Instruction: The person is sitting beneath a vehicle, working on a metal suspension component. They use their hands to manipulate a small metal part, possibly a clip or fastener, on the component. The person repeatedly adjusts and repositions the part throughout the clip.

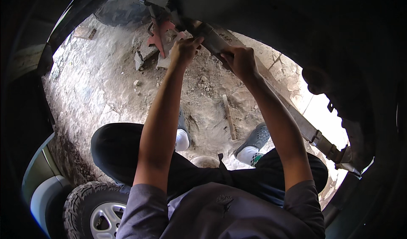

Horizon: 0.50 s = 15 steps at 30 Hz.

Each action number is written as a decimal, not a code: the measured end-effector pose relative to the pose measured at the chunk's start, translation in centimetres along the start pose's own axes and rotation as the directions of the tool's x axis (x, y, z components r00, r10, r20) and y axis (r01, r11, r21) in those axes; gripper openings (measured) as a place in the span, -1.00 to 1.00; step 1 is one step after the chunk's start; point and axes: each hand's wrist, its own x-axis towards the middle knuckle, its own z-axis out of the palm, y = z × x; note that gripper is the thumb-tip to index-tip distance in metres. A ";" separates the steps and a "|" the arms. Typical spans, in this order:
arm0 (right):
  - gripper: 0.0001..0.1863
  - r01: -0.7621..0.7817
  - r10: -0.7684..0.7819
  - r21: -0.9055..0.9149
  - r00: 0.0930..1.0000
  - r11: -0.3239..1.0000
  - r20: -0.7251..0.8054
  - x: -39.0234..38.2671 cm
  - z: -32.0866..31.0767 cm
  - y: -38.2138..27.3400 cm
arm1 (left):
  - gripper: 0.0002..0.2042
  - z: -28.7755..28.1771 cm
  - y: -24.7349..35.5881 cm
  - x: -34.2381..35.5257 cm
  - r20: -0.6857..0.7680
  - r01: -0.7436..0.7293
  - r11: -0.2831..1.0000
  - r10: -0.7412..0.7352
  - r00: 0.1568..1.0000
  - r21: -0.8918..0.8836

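Both my arms reach up to a long metal leaf spring [292,111], which slopes from the top middle down to the right under a dark vehicle body. My right hand [242,63] is closed round the upper stretch of the spring, its fingers partly hidden. To its left, my left hand [185,50] is closed with curled fingers, its fingertips against the spring's near edge beside a clamp [204,28]. What those fingers hold is hidden. Just beyond the left hand, a red jack stand [157,39] stands by broken concrete blocks [146,53].
Dark wheel-arch panels [339,18] surround the view closely. At lower left lies a wheel with a knobby tyre [75,209]. A thin wooden stick [229,117] rests on the dirt floor between my feet, with rubble about. A flat block [85,33] lies at far left.
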 end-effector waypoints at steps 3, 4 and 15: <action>-0.80 0.062 -0.060 0.022 0.993 0.998 -0.099 1.3 1.0 -0.6 | -0.56 -0.4 0.3 0.2 0.024 -0.031 0.995 0.028 0.999 0.097; -0.80 0.049 -0.047 0.029 0.996 0.998 -0.081 1.5 1.0 -0.7 | -0.55 -0.3 0.8 0.0 0.037 -0.051 0.994 0.047 0.998 0.100; -0.83 0.061 -0.046 -0.099 0.988 0.993 0.147 0.1 -1.8 -0.2 | -0.53 -0.7 1.2 -0.3 0.032 0.073 0.997 -0.073 0.997 0.030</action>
